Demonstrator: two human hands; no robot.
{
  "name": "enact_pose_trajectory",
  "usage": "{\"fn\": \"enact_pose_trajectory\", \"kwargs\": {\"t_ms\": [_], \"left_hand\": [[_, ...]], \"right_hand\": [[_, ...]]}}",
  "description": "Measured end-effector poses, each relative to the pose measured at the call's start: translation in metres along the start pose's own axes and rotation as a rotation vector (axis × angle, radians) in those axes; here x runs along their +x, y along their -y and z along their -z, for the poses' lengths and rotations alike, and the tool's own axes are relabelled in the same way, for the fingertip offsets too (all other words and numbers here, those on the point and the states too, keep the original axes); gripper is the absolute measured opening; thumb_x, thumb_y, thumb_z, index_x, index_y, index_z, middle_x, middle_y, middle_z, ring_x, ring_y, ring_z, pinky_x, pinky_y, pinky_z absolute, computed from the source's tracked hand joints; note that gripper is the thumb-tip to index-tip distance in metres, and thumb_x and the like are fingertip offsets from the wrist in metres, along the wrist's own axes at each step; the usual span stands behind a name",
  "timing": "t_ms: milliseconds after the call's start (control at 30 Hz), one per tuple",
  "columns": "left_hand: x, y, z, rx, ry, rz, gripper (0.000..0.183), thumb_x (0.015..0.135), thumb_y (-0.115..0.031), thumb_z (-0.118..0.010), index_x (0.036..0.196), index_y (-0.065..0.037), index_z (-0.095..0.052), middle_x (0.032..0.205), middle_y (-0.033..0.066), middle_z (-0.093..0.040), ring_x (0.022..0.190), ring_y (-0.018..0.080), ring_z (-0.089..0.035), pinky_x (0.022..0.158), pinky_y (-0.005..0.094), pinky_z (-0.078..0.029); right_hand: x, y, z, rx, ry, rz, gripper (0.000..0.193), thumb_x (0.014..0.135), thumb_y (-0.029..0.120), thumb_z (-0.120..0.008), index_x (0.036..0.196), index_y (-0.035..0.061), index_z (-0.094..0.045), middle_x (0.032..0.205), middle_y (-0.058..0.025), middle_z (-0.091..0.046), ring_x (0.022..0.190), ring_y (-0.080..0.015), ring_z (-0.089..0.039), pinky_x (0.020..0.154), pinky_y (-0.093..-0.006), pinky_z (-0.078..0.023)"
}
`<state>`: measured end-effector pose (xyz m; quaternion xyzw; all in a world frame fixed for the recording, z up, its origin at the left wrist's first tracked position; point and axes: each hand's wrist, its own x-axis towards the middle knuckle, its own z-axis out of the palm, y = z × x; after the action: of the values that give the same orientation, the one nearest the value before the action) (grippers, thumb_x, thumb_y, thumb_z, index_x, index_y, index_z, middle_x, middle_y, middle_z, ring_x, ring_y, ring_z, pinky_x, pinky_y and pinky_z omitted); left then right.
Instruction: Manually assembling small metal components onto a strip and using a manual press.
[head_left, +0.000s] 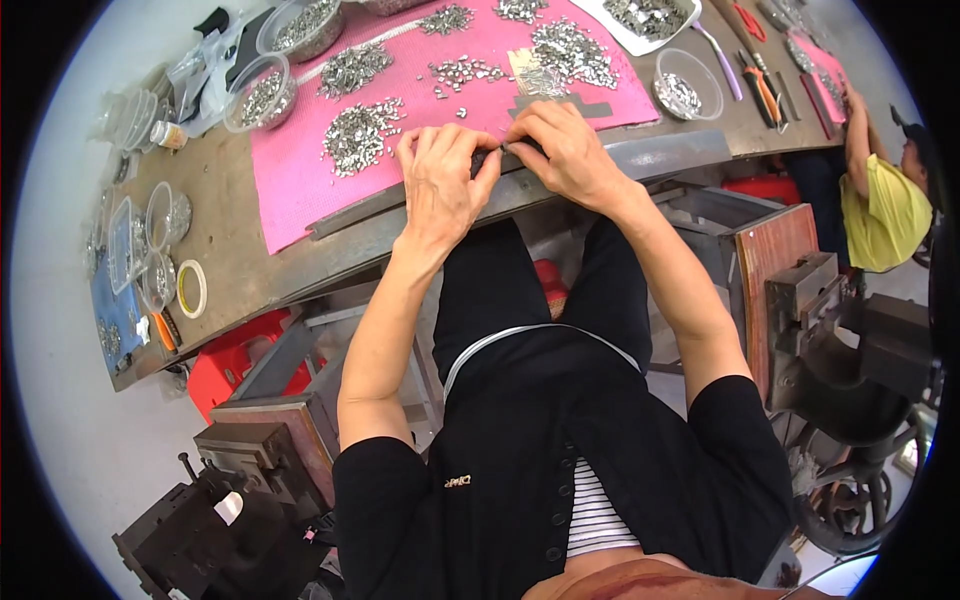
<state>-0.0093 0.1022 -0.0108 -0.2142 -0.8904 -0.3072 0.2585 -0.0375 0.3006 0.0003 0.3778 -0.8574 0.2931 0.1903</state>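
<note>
Left hand [443, 182] and right hand [568, 150], fingers curled inward, can't tell what's gripped. Small silvery metal bits [360, 138] heaped nearby, probably for easy reach.

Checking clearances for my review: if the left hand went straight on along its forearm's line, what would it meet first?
Probably the stray metal piece on the pink mat, just ahead of the left hand. The hand's height above the mat is unclear, so it might pass over.

Pale wall [55, 330] is seen far L. Wooden workbench [226, 235] is set across rm, w/ red plastic stool [207, 375] tucked under L end & wood-topped metal stand [778, 248] placed R.
</note>
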Motion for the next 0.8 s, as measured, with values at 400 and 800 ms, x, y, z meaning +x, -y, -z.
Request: {"fn": "enact_pose_trajectory", "kwargs": {"t_ms": [400,800], "left_hand": [[-0.002,-0.003,-0.003,-0.03,-0.025,0.059,0.01,0.087,-0.015,-0.072,0.096,-0.011,-0.072,0.087,0.0034,-0.067,0.093,0.0227,-0.062,0.107,0.0527,-0.033],[-0.003,-0.012,-0.011,0.143,-0.151,0.084,0.024,0.083,-0.031,-0.079,0.1,-0.015,-0.072,0.095,0.0003,-0.067,0.099,0.0213,-0.059,0.108,0.0572,-0.027]], "right_hand": [[0.015,-0.023,0.004,0.113,-0.11,-0.157,0.009,0.087,0.006,-0.07,0.095,0.0022,-0.071,0.085,-0.0118,-0.065,0.086,-0.0317,-0.065,0.075,-0.0401,-0.05],[0.048,-0.056,-0.016,-0.122,0.007,-0.317,0.015,0.087,0.016,-0.071,0.09,0.0007,-0.071,0.086,-0.0142,-0.065,0.084,-0.0333,-0.066,0.077,-0.0431,-0.052]]}}
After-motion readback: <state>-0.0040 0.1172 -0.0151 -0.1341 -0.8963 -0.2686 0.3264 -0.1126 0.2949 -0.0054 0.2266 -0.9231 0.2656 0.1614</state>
